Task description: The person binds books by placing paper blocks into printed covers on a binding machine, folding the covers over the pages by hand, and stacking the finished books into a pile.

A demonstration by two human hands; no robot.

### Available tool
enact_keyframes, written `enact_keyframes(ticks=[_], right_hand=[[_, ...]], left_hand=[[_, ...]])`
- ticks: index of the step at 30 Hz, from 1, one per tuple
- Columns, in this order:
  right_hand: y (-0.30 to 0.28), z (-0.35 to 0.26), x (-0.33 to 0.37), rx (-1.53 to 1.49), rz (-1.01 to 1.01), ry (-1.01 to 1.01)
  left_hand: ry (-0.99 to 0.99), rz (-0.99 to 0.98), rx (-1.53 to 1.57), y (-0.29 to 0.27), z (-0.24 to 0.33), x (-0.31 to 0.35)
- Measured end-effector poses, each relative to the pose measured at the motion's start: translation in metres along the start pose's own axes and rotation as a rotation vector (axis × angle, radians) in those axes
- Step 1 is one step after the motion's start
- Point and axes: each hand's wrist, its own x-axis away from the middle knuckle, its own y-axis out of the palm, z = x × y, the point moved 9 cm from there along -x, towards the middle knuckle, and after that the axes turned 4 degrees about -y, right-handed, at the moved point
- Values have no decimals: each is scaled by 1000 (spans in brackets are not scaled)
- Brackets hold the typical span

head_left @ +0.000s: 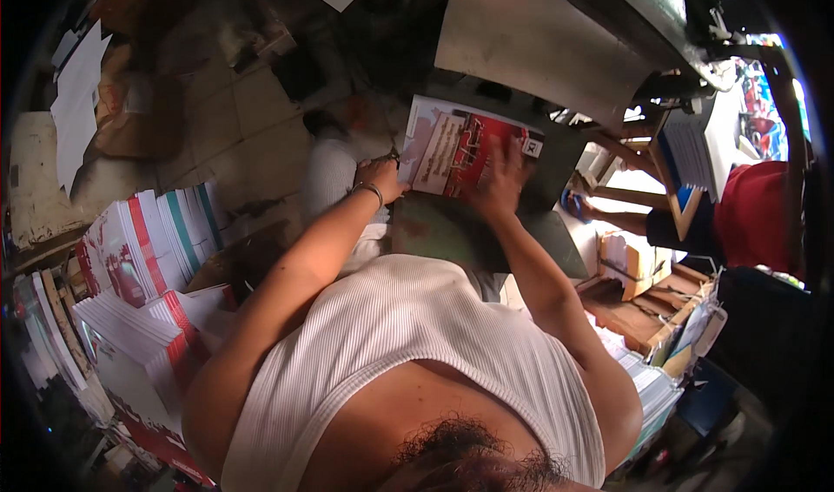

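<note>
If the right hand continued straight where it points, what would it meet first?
Past the red booklet beneath it, the right hand would probably meet the greyish panel first, though depth is unclear.

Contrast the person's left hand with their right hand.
The left hand is at the left edge of the red-and-white booklet, while the right hand is over the red part of its cover. The left hand's fingers look curled; the right hand's are spread. The left wrist wears a bracelet; the right wrist looks bare. The right hand is more blurred than the left. Both are ungloved.
</note>
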Motion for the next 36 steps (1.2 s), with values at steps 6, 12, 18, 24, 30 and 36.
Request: enact_keyframes(ticks=[6,12,18,24,30,36], right_hand=[[73,-93,-12,-4,-292,-343],[56,2,7,215,-460,-190],[2,90,23,373,-413,43],[-57,72,-24,-20,-40,-69],[-44,4,-164,-1524,-38,55],[-58,-50,-275,-2270,-72,-82]], left_hand=[[5,41,-62,-16,5,10],[-62,10,-28,-4,-3,-5],[-11,90,-33,-9,-4,-5],[-63,32,126,35,-29,-32],[-18,196,230,-21,-23,-20],[257,1390,721,-296,-52,57]])
